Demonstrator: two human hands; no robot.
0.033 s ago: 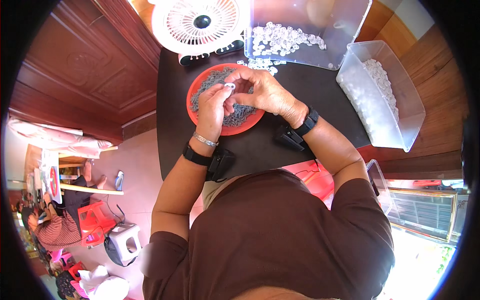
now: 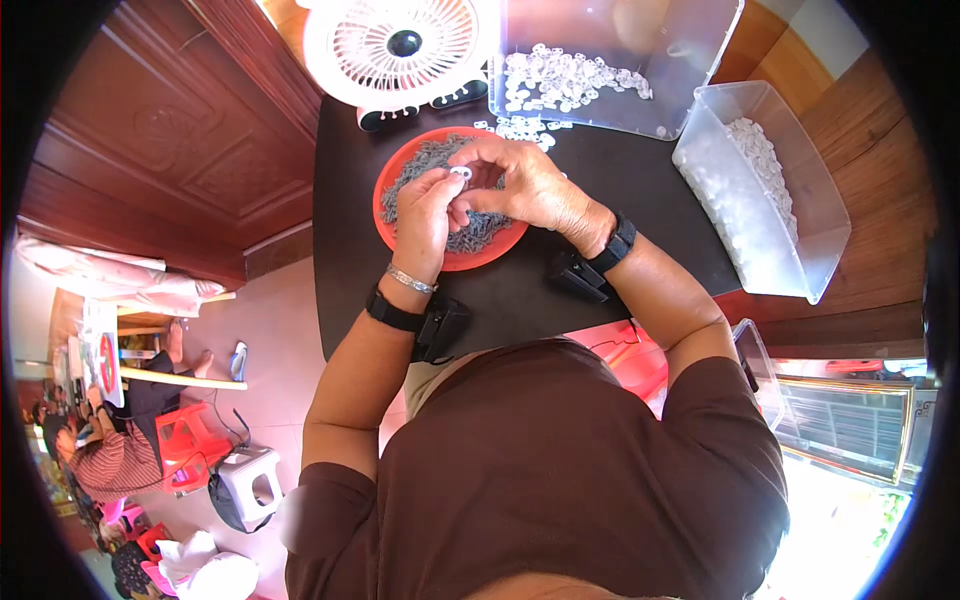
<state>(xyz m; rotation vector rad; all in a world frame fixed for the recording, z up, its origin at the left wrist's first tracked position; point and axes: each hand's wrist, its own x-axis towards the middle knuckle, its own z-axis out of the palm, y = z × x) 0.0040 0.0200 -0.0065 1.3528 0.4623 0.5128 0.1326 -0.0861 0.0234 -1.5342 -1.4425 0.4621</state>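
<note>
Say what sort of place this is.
Likely a home room doubling as a workspace: a small fan shares the black table with a red bowl of gray pieces, and plastic stools stand nearby.

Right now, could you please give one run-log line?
left hand: holds white piece | right hand: curved beside it | under hands: red bowl of grey pieces

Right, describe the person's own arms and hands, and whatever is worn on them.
The left hand and right hand are ungloved. The left wrist has a silvery bracelet and a black strap with a boxy black device. The right wrist has a similar strap and device. Both sleeves are short and dark brown.
</note>
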